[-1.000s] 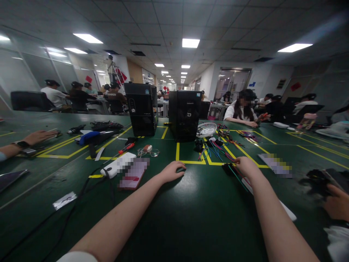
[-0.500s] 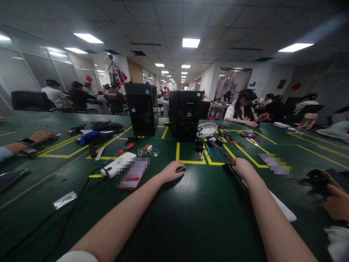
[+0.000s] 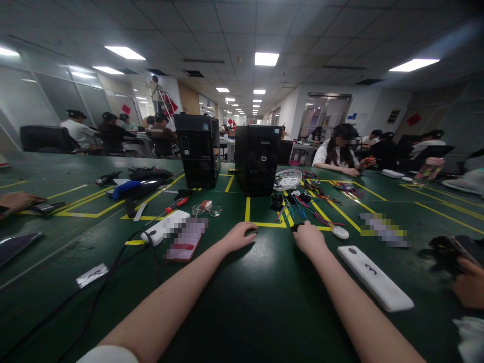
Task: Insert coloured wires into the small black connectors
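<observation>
My left hand [image 3: 239,238] rests on the green tabletop, fingers loosely curved and apart, with nothing between them. My right hand [image 3: 310,241] is closed round a small black piece [image 3: 295,228] that peeks out past the fingertips; most of it is hidden. Just beyond that hand lies a bunch of coloured wires [image 3: 300,207] with black connectors [image 3: 278,201]. Two black computer towers, a left one [image 3: 196,156] and a right one [image 3: 258,161], stand upright past my hands.
Left of my left hand are a phone [image 3: 186,243], a white bar-shaped case [image 3: 166,227], a red screwdriver [image 3: 177,205] and glasses [image 3: 215,210]. A white case marked 3 [image 3: 374,277] and a white oval object [image 3: 340,232] lie right. Co-workers' hands are at both sides.
My right hand has moved left, carrying the black piece, and uncovered the white case and white oval object. My left hand stays in place. A co-worker's hand at far left has drawn back.
</observation>
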`<state>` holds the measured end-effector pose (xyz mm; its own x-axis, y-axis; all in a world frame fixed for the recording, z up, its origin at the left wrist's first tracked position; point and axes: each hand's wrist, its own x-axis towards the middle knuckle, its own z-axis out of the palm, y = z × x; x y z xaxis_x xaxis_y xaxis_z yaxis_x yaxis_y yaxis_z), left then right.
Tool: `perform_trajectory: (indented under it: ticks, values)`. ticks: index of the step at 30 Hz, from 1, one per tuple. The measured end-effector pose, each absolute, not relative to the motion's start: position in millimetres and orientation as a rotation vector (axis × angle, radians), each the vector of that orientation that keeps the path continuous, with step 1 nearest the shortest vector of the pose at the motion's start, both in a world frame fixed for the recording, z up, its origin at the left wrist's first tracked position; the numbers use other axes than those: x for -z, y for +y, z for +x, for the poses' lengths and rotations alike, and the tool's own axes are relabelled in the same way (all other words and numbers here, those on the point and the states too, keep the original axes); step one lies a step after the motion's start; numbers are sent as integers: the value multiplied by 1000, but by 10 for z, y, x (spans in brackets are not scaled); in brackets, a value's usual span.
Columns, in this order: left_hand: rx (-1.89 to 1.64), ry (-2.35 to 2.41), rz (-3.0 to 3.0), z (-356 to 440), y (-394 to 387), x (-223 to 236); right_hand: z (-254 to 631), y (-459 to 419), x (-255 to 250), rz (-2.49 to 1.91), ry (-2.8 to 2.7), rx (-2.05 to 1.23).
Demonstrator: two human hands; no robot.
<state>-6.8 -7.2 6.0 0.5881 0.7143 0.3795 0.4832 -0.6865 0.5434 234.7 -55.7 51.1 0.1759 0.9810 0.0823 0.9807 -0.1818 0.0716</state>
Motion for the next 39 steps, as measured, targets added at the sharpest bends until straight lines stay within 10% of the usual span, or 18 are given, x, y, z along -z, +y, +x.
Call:
perform_trajectory:
  ticks: [8, 39]
  values:
    - [-1038, 1295, 2116, -50, 30, 15, 1446, -824, -219, 1805, 2988, -290]
    - [-724, 1336, 2297, -28, 4, 4, 1454, -812, -149, 1938, 2871, -393]
